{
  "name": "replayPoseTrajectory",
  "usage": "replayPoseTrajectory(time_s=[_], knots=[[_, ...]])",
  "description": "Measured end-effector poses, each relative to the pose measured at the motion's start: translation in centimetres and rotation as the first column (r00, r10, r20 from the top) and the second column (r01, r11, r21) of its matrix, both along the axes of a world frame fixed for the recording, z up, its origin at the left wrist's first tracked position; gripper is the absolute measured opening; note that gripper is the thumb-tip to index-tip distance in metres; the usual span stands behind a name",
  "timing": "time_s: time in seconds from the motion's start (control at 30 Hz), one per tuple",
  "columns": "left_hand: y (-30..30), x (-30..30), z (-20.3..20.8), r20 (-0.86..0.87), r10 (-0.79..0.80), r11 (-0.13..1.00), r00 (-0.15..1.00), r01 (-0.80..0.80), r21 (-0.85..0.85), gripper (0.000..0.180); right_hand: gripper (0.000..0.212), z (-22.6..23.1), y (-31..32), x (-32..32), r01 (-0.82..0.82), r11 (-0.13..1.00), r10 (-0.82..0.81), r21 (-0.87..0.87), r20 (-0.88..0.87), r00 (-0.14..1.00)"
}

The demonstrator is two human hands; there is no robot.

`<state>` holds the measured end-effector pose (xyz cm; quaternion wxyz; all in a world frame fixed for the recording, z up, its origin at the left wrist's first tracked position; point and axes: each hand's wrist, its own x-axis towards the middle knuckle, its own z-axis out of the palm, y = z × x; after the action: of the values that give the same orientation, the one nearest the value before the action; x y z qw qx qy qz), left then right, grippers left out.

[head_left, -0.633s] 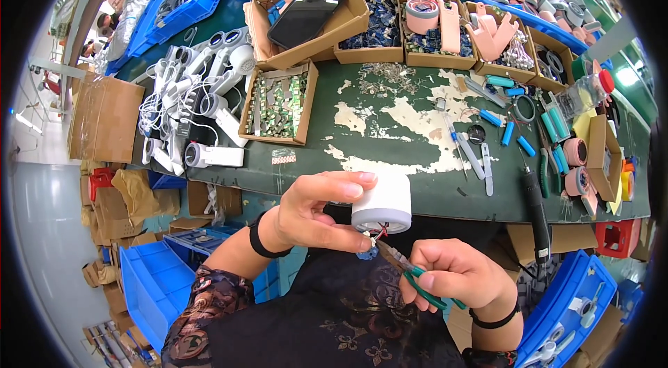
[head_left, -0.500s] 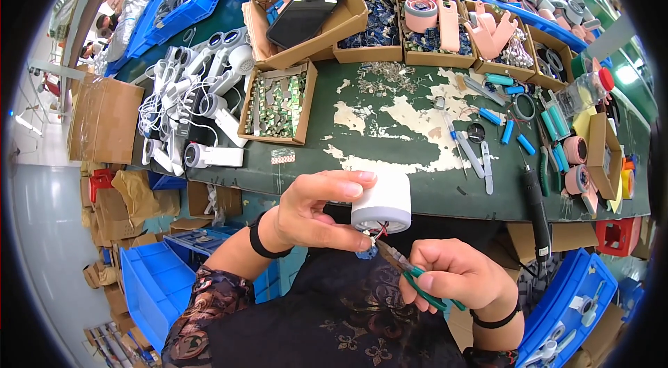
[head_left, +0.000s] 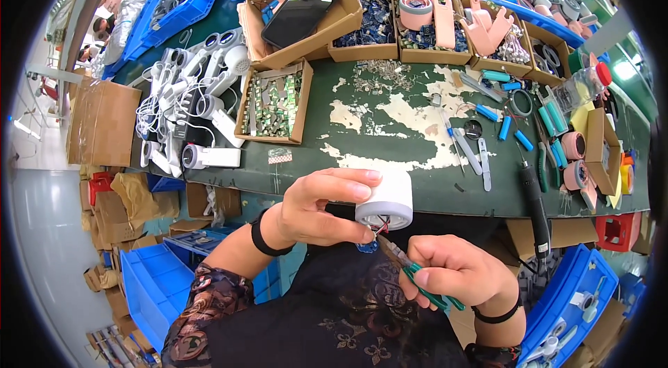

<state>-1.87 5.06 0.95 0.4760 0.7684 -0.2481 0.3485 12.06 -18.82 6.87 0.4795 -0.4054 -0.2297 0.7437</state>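
My left hand [head_left: 321, 206] grips a white cylindrical housing [head_left: 387, 192] with a grey rim, tilted so that its open underside faces me. Short red and dark wires come out of that opening to a small blue circuit board [head_left: 367, 247], which hangs just below my left thumb. In my right hand [head_left: 456, 272] is a pair of green-handled pliers or cutters [head_left: 416, 272], with fingers wrapped round the handles. The tool's jaws reach up to the wires beside the board; whether they touch a wire is too small to tell.
White handheld devices with cables [head_left: 202, 96] lie at the left. A carton of small green boards [head_left: 300, 107] stands beside them. Parts cartons [head_left: 369, 53] line the back. Blue battery cells [head_left: 504, 128], tweezers [head_left: 485, 166] and a black electric screwdriver [head_left: 534, 208] are on the right.
The housing has tipped slightly, showing more of its open underside. The pliers' tips have shifted a little right of the board. Both hands keep their holds.
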Motion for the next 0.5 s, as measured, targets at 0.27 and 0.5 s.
replayPoseTrajectory(time_s=[0.27, 0.5], knots=[[-0.07, -0.04, -0.66, -0.017, -0.017, 1.000, 1.000, 0.017, -0.002, 0.016, 0.017, -0.43, -0.19, -0.12, -0.010, 0.999, 0.007, 0.043, 0.053, 0.999], [0.22, -0.20, -0.62, -0.042, 0.004, 1.000, 0.999, -0.003, 0.022, 0.019, 0.014, -0.68, -0.03, 0.02, -0.051, 0.997, 0.052, 0.065, -0.018, 0.998]])
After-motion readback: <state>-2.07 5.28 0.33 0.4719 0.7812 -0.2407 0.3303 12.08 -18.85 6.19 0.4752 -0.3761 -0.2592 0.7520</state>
